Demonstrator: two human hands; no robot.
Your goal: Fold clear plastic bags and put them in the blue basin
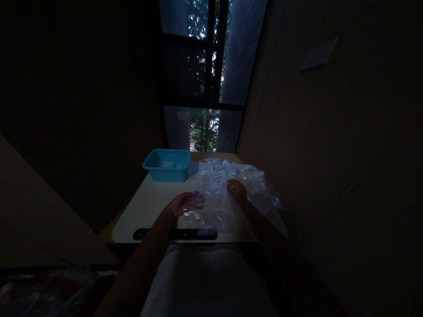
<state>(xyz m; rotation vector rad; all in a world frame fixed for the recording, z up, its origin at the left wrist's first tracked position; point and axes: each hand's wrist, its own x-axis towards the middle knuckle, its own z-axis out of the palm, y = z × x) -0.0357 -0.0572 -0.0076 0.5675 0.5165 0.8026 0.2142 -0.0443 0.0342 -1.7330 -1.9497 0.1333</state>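
A heap of clear, crinkled plastic bags or film (218, 189) covers the right half of a white board-like tabletop (145, 207). My left hand (185, 203) lies at the near left edge of the plastic, its fingers spread, with some film over or under the fingertips. My right hand (236, 190) is closed in a pinch on the plastic near the middle of the heap. How much of the film sits between its fingers is hard to make out in the dim light.
A blue plastic basin (168, 171) with something pale inside stands at the back left. A black strip (193, 234) lines the near edge. Behind is a window (205, 127); a wall with a socket plate (319, 54) rises on the right. Crumpled plastic (62, 286) lies low at left.
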